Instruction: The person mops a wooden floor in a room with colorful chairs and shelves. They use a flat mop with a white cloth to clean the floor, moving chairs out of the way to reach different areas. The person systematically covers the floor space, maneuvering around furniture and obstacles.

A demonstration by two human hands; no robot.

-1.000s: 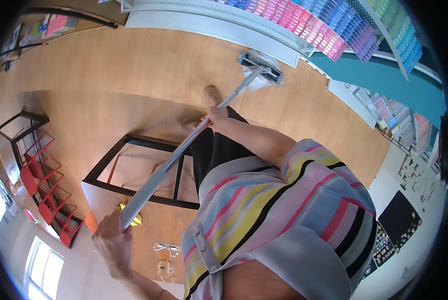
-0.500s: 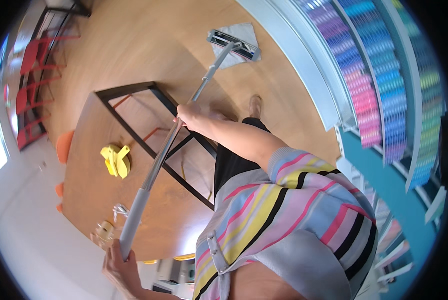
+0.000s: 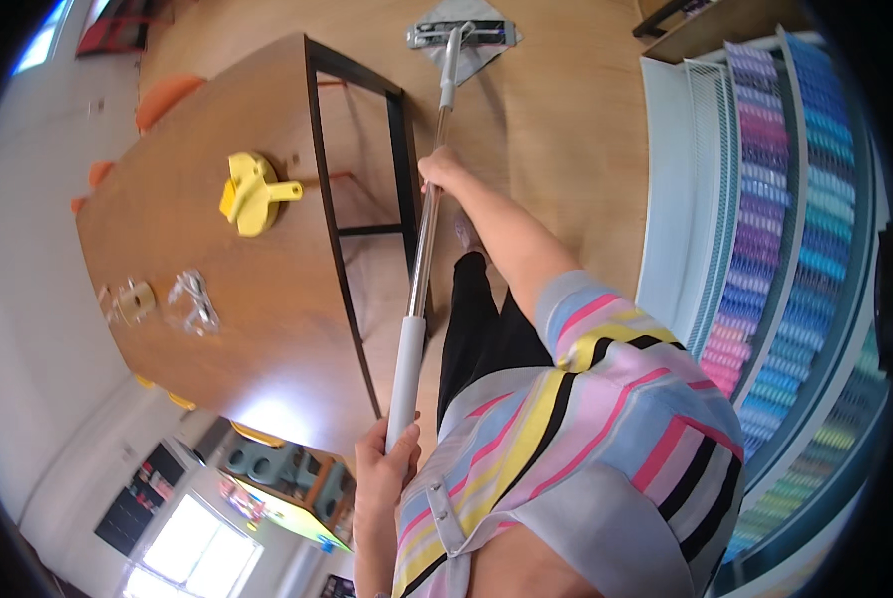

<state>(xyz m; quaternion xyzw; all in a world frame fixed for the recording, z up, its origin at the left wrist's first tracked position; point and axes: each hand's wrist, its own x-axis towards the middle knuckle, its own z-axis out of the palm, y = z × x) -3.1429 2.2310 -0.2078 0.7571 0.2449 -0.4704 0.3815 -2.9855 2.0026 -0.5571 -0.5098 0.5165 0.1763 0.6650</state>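
Observation:
I hold a long mop with both hands. My right hand [image 3: 439, 169] grips the metal pole [image 3: 424, 249] halfway along, arm stretched forward. My left hand [image 3: 383, 463] is closed around the grey grip [image 3: 404, 374] at the pole's top end, close to my striped shirt. The flat mop head [image 3: 463, 35] with its grey pad rests on the wooden floor [image 3: 556, 130] far ahead, past the end of the table.
A wooden table [image 3: 237, 299] with a black frame stands to my left, carrying a yellow tool [image 3: 252, 191], a clear plastic bag [image 3: 193, 300] and a small round item [image 3: 133, 300]. Orange chairs [image 3: 167, 95] lie beyond it. Colour-sample racks [image 3: 765, 219] line the right wall.
The view has swung round, so the table now lies to my left and the mop head straight ahead. Both hands have kept their grip on the pole.

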